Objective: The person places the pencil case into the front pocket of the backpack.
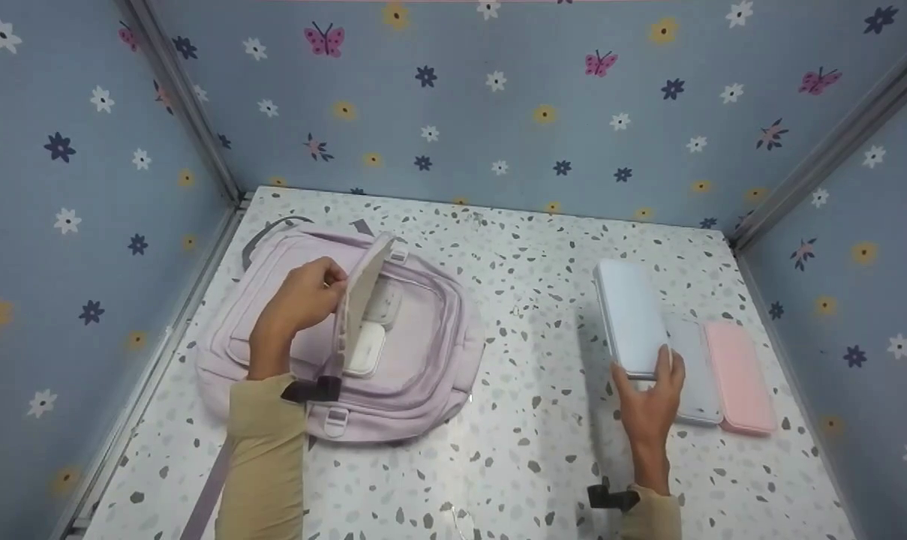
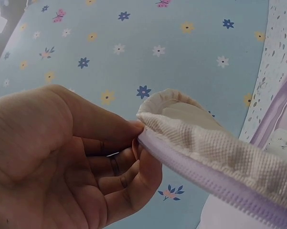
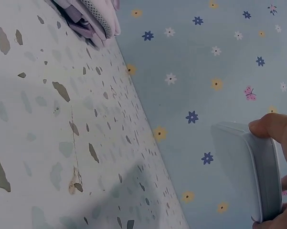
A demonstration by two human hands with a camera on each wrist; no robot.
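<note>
Fingers (image 2: 150,174) of the left hand (image 1: 297,298) pinch the zipped edge (image 2: 196,174) of a flap (image 1: 363,292), the thumb pressing from one side and the fingertips from the other. The flap stands up from a lilac backpack (image 1: 292,251), its cream lining turned toward the right. The backpack lies flat on a speckled white counter (image 1: 532,322), toward the left edge and nearer the far edge than the near one. Under the raised flap its front pocket (image 1: 419,337) gapes, and in it sit a greyish case (image 1: 385,301) and, just nearer the person, a white case (image 1: 368,351); the flap hides part of both. A white buckle (image 1: 337,421) shows on the backpack's near side, and a lilac strap (image 1: 207,491) runs toward the near edge of the counter.

By the right edge, the right hand (image 1: 648,405) grips a pale blue case (image 1: 633,319) at its near end, thumb on one side and fingers on the other. In the head view this case overlaps a grey case (image 1: 699,375) on the counter; whether the two touch cannot be told. Beside the grey case, nearest the right edge, lies a pink case (image 1: 742,379). Both forearms wear tan sleeves (image 1: 262,457). A blue flowered wall (image 1: 491,112) rises behind the far edge.
</note>
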